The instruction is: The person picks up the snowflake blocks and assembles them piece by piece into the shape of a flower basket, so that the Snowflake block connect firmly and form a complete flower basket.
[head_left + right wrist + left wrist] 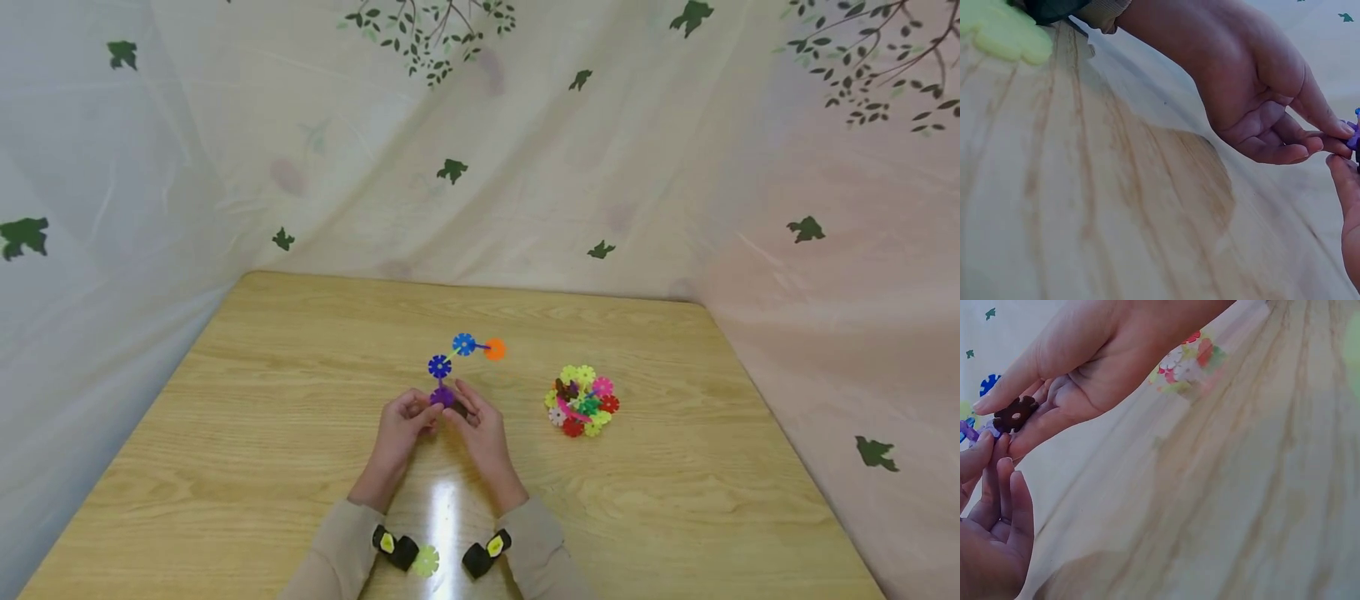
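Note:
My left hand (402,427) pinches the purple snowflake disc (442,397) at the near end of a linked chain. Beyond it the chain has a dark blue disc (439,366), a lighter blue disc (463,344) and an orange disc (494,349), joined by discs seen edge-on. My right hand (483,429) holds a brown snowflake disc (1016,415) between thumb and fingers, right beside the purple one. In the left wrist view the two discs meet or nearly meet; whether they interlock I cannot tell. In the right wrist view my right hand is mostly cut off.
A pile of several mixed-colour snowflake discs (582,402) lies to the right of my hands. One pale yellow-green disc (427,562) lies on the wooden table (247,433) between my forearms. Printed cloth (525,225) hangs behind the table and along both sides.

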The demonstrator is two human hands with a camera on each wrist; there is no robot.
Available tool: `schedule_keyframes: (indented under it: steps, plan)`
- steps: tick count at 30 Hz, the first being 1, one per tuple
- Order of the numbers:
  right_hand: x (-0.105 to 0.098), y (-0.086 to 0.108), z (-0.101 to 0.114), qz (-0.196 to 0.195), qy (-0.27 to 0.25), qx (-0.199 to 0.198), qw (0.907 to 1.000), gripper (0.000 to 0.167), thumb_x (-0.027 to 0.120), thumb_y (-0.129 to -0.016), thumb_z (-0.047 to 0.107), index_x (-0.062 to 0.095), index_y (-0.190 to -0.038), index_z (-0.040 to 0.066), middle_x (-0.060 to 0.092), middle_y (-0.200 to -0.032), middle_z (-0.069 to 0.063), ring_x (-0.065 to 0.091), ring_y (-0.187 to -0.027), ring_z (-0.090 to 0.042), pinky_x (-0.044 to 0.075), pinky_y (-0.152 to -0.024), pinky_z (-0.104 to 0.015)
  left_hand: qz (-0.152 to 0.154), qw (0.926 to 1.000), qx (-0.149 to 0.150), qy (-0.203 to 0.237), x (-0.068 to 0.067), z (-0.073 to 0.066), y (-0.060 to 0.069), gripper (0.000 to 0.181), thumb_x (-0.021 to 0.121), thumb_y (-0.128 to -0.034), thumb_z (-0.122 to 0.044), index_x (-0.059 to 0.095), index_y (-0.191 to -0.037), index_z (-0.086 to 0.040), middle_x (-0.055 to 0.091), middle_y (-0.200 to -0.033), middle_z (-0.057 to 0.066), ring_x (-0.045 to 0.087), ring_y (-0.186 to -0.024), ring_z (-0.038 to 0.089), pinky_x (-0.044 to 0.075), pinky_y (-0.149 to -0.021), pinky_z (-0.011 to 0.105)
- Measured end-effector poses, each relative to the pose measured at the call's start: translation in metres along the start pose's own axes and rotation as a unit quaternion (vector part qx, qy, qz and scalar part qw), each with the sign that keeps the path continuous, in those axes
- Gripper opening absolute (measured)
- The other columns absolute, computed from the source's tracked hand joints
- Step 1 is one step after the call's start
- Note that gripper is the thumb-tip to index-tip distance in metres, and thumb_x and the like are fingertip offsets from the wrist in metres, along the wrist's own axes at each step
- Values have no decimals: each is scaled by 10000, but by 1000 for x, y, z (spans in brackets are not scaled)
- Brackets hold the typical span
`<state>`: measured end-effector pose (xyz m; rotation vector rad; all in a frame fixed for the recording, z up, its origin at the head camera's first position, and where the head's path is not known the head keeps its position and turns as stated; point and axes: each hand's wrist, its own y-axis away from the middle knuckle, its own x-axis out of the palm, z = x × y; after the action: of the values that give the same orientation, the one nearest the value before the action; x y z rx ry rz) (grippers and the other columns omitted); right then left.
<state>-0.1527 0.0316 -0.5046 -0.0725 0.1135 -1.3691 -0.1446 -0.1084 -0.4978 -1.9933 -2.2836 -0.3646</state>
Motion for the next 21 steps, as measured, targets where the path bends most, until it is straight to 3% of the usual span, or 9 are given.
schedule_keyframes:
  steps: [3, 10, 14, 21]
  plan:
    - [-1, 1, -1, 134, 94, -83, 9998, 553, 636, -922, 120, 430, -1408, -47, 546, -1349, -236, 531, -1272, -354, 486, -1026, -291, 34, 9996, 89, -277, -2, 1, 0, 31, 653, -872, 44, 632, -849, 43, 637, -661, -56, 571, -612, 100, 526, -559, 196]
    - [-4, 2, -2, 429, 295, 47, 9986, 553, 637, -932, 197, 457, -1401, -33, 541, -1367, -217, 532, -1277, -338, 501, -1006, -261, 155, 9944, 339, -992, -8, 0, -1, 123, 659, -878, 22, 653, -954, 118, 597, -688, -44, 532, -621, 86, 498, -570, 181]
    - [-5, 2, -1, 509, 250, 86, 9984, 571, 629, -940, 229, 440, -1417, -23, 519, -1394, -206, 511, -1301, -332, 488, -1022, -258, 198, 9931, 335, -1109, -8, -1, 0, 110, 661, -882, 6, 664, -941, 99, 593, -694, -32, 529, -624, 93, 499, -568, 185]
    - [-4, 3, 5, 402, 52, -13, 9992, 562, 625, -936, 152, 417, -1421, -42, 509, -1391, -228, 493, -1309, -356, 469, -1036, -270, 256, 9942, 312, -995, -4, -4, 2, 104, 666, -873, 12, 661, -930, 99, 606, -694, 2, 528, -613, 86, 500, -567, 185]
